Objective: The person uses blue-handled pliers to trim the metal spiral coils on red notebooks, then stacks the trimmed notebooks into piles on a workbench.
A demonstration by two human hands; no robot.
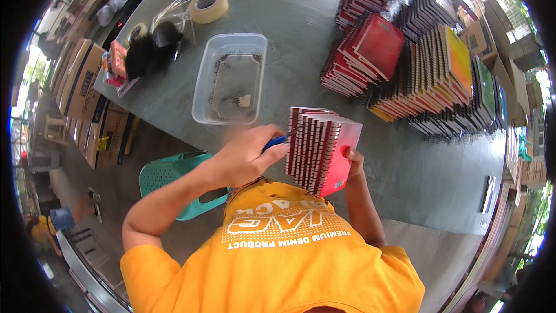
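Note:
My left hand (pixel 250 155) is closed around a blue-handled hand tool (pixel 274 143). Its thin dark tip reaches the wire spiral bindings at the upper left of a stack of red notebooks (pixel 341 156); the exact kind of tool is hard to make out. On the stack's right side, my right hand (pixel 355 162) grips the notebooks, its thumb on the red front cover and its other fingers mostly hidden behind. The stack is held with its spirals facing left, close to my body at the table's near edge.
A clear plastic tub (pixel 200 95) with small dark wire pieces stands left of centre. Behind it are a tape roll (pixel 208 6) and a blurred black item (pixel 149 58). Red notebook piles (pixel 379 43) and yellow notebooks (pixel 457 61) fill the far right. A green stool (pixel 165 177) stands below.

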